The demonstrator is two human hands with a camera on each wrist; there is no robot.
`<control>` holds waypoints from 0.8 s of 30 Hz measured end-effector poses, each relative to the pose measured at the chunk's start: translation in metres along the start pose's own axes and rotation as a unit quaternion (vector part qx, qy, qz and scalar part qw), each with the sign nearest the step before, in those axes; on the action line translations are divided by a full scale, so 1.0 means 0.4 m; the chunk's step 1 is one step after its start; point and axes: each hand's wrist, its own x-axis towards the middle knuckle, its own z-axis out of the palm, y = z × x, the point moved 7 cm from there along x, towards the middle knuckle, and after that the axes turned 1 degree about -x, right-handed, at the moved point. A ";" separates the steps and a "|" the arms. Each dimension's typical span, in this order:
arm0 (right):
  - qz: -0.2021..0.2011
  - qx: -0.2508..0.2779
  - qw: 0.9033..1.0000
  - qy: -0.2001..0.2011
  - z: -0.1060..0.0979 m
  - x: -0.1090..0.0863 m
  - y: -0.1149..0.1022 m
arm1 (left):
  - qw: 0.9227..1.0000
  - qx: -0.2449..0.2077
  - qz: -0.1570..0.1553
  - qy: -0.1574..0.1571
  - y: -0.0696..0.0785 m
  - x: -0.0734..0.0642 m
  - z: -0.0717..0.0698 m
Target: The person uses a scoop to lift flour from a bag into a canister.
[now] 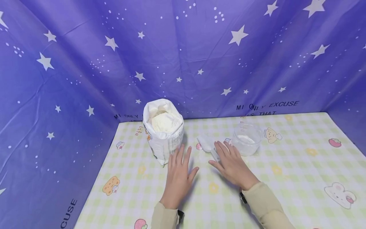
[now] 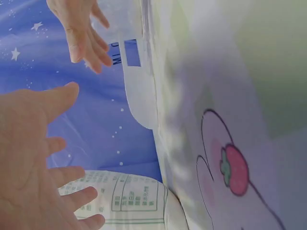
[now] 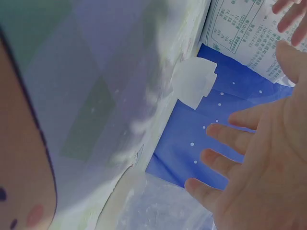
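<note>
An open-topped white printed bag (image 1: pixel 168 149), filled with white flour-like powder (image 1: pixel 166 123), stands upright at the back left of the table. My left hand (image 1: pixel 179 178) is spread in front of it, holding nothing; the fingertips overlap the bag's lower edge in the head view. To the right, a translucent white plastic scoop (image 1: pixel 204 143) lies on the table, its handle partly hidden behind my right hand (image 1: pixel 233 167). That hand also has straight, parted fingers and an empty palm. Beside its fingertips sits a clear round plastic tub (image 1: pixel 251 148) with some white powder inside.
A light green and white checked cloth (image 1: pixel 300 190) printed with cartoon animals, flowers and strawberries covers the table. Purple fabric (image 1: pixel 177 57) with white stars hangs like a wall behind the table and along its sides.
</note>
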 end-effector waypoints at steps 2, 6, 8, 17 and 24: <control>0.000 0.001 1.000 0.003 0.001 0.002 0.002 | 1.000 -0.006 0.001 0.014 -0.003 -0.001 -0.006; 0.002 0.008 1.000 0.006 0.005 0.005 0.009 | 0.999 -0.017 -0.004 0.037 -0.010 -0.003 -0.020; 0.005 0.015 1.000 0.004 0.009 0.007 0.013 | 0.999 -0.021 -0.010 0.049 -0.015 -0.004 -0.028; 0.005 0.011 1.000 0.002 0.022 0.025 0.023 | 0.989 -0.059 -0.033 0.134 -0.047 -0.013 -0.071; -0.003 0.004 1.000 0.001 0.029 0.031 0.026 | 0.976 -0.083 -0.046 0.198 -0.074 -0.024 -0.103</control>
